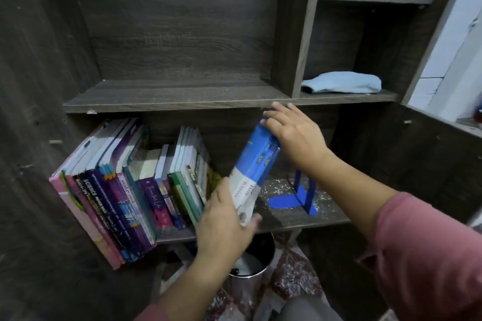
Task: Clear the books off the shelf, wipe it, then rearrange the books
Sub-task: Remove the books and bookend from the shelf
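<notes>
Books between left hand, right hand

Home study nook: schoolbooks, wooden shelves.

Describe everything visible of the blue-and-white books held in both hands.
The blue-and-white books look like two or three thin paperbacks held together, spines facing the camera: blue above, white below, with small yellow labels and red lettering too blurred to read. They are tilted, tops leaning right, above the lower shelf between the standing row of books and the blue bookend. The left hand grips their bottom end; the right hand holds the top.
</notes>
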Tool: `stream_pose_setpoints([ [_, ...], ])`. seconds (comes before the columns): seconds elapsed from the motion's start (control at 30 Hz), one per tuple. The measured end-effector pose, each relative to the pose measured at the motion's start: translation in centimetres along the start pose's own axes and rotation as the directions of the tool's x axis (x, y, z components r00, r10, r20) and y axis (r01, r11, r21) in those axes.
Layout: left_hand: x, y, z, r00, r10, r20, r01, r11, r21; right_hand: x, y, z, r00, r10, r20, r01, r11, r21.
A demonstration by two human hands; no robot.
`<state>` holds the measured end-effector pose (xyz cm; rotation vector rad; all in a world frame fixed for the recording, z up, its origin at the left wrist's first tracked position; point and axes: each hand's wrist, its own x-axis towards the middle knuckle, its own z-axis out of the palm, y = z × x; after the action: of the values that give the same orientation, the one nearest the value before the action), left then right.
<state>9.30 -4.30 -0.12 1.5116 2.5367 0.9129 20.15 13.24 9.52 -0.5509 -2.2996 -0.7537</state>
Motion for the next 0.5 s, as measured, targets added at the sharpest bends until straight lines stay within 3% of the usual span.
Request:
stream_pose_setpoints([
  [0.07,0.3,1.1,-1.0,0.996,0.012,-0.092,-0.009,0.999,0.034,-2.0,0.4,-2.5,0.993,0.110,-0.045,-0.107,0.992,0.064],
  [0.13,1.0,1.8,-2.1,0.991,0.097,-0.096,-0.088,0.991,0.099,-4.4,0.7,-5.2,0.977,0.212,-0.019,-0.210,0.975,0.068],
  [0.23,1.4,3.7,-3.7,0.953,0.290,-0.087,-0.267,0.941,0.208,-7.9,1.3,-9.0,0.913,0.401,0.077,-0.399,0.916,-0.046],
  [0.37,1.2,8.3,-4.9,0.848,0.527,0.052,-0.517,0.802,0.299,-11.2,0.8,-13.8,0.756,0.513,0.406,-0.459,0.858,-0.231],
  [0.5,-0.9,13.9,-2.6,0.671,0.708,0.221,-0.738,0.608,0.293,-16.5,0.2,-16.2,0.601,0.525,0.603,-0.554,0.817,-0.160],
])
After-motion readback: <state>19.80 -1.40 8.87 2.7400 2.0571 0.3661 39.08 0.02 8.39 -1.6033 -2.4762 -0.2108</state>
